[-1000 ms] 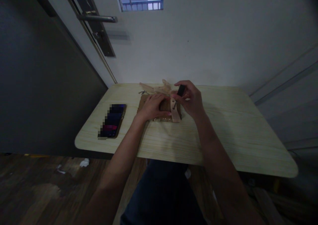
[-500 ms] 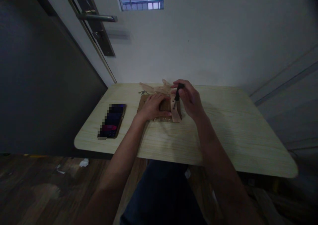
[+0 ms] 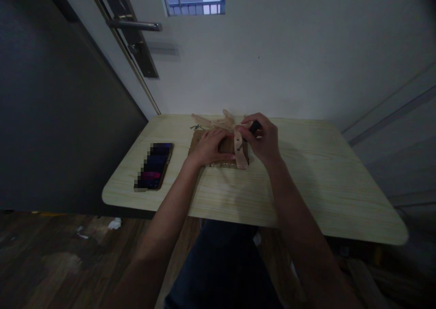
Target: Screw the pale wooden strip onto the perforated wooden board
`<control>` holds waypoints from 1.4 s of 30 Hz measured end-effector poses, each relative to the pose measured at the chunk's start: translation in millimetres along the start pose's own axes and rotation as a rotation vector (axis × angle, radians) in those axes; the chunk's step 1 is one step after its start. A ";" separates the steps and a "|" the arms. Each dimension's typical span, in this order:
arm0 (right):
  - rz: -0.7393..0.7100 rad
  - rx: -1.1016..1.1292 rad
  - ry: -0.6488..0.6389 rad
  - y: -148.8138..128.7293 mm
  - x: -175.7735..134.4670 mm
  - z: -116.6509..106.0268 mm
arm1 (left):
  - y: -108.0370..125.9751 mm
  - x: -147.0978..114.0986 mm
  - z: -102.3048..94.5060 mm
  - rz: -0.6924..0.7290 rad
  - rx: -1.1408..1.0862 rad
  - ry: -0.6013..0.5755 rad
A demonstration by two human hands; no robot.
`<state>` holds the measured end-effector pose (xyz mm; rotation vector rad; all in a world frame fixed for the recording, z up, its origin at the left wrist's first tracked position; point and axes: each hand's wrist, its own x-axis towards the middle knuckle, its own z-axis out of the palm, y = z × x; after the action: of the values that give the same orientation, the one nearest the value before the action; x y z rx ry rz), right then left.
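Note:
My left hand (image 3: 211, 147) lies flat over a piece of brown cardboard (image 3: 195, 143), fingers spread and thumb pointing toward a pale strip. That strip (image 3: 241, 159), light tan with dark holes or screw heads in it, runs across the cardboard's right end. In my right hand (image 3: 264, 138) is a small screwdriver with a black handle (image 3: 255, 127), now tilted, the fingers closed around it. Its tip is near the strip, but whether it touches cannot be made out. A thin dark screw or shaft (image 3: 240, 147) shows on the strip.
Behind the cardboard lie more tan strips (image 3: 207, 121) and a few small dark screws (image 3: 196, 127). A phone (image 3: 155, 166) rests on the left of the pale wooden table (image 3: 323, 172). A white door with a metal handle (image 3: 136, 25) rises behind the table.
My right hand has moved slightly right and down, and the screwdriver has tilted further over, its handle sunk deeper between the fingers. My left hand stays put.

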<state>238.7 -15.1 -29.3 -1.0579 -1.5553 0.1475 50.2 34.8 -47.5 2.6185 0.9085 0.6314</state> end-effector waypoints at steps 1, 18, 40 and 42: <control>0.015 0.007 -0.013 0.1 -0.1 0.6 | 0.0 0.1 -0.2 0.000 -0.003 -0.002; 0.155 0.398 -0.257 -4.7 0.3 -2.2 | -5.4 0.6 3.5 0.012 -0.004 0.009; 0.033 0.177 -0.132 -10.3 -1.5 -4.7 | 0.2 0.5 0.4 -0.006 -0.015 -0.005; -0.021 0.221 -0.132 -9.8 0.0 -7.1 | 0.6 0.6 0.1 -0.001 -0.016 -0.001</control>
<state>239.4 -24.0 -21.1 -0.8711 -1.6259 0.3725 51.0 34.8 -47.1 2.6037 0.9012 0.6339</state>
